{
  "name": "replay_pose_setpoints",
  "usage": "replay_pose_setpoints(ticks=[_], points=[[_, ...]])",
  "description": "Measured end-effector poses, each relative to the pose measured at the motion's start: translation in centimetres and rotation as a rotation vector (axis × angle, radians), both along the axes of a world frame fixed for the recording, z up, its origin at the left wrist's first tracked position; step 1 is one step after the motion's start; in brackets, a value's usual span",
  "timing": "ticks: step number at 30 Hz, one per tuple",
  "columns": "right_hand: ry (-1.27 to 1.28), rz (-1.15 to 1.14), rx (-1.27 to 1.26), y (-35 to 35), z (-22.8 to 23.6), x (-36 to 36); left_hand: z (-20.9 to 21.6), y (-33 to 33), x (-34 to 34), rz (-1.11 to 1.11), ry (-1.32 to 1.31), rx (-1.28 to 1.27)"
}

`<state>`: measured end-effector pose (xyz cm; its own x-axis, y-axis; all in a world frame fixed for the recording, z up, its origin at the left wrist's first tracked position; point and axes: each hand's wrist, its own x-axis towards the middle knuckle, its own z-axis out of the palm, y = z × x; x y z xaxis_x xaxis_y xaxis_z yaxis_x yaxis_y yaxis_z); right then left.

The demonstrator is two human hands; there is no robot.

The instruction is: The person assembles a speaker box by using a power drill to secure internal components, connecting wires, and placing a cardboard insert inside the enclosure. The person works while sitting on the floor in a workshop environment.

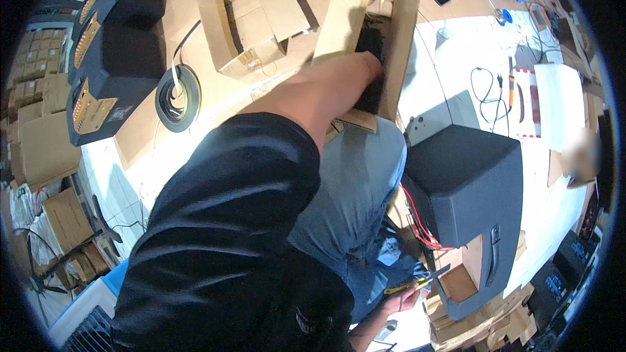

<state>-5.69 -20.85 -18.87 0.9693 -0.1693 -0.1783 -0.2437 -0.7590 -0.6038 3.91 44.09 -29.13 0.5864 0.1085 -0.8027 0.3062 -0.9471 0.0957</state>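
Observation:
My left arm (326, 85) reaches forward into a long, narrow, open cardboard box (402, 45). The box wall and the arm hide the left hand and its fingers. Dark material (370, 42) shows inside the box beside the arm; its kind is not clear. At the lower right, my right hand (401, 301) grips a yellow utility knife (417, 284), its dark blade pointing up and right. My bent knee in jeans (355, 163) lies between the two arms, close against the box's near end.
To the right stands a black speaker cabinet (463, 176) with red wires (420, 221). Several black cabinets (117, 78) line the left. An open carton (241, 39) and a roll of black strip (177, 99) lie ahead. An orange-handled tool (511, 91) and a cable (486, 94) are far right.

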Motion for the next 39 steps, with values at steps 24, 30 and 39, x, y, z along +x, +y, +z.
replay_pose_setpoints(ticks=[24,30,39], points=[[0.005,0.265,0.197,-4.6,2.2,-6.0,17.8,-19.2,-18.2,0.934,-1.126,-1.047],[-0.093,0.483,0.169,-5.5,3.0,-8.2,17.2,-29.1,-18.7,0.923,-0.651,-1.753],[-0.083,0.445,0.316,-4.9,4.7,-8.4,20.5,-34.0,-17.2,0.922,-0.751,-1.503]])
